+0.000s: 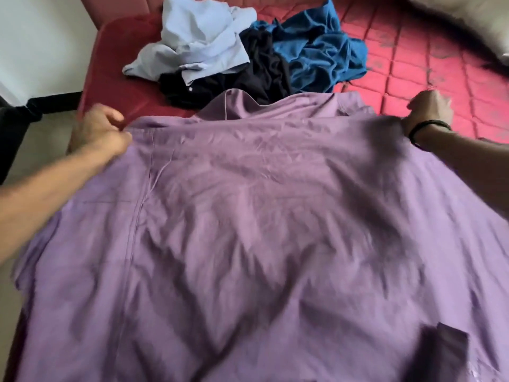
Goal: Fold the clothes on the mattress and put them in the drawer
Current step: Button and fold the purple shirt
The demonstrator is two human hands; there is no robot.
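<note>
A large purple shirt [248, 216] is stretched out wide in front of me and fills most of the view. My left hand [102, 130] pinches its far left corner near the shoulder. My right hand [428, 114], with a black band on the wrist, grips the far right corner. The collar [239, 106] points away from me. Beyond the shirt, a crumpled pile lies on the red quilted mattress [413, 78]: a light blue shirt [198, 37], a black garment [248, 75] and a blue garment [316, 51]. No drawer is in view.
A white pillow [468, 20] lies at the far right corner of the mattress. The mattress's left edge [91, 78] runs beside a white wall. A dark object [16, 119] stands on the floor at the left.
</note>
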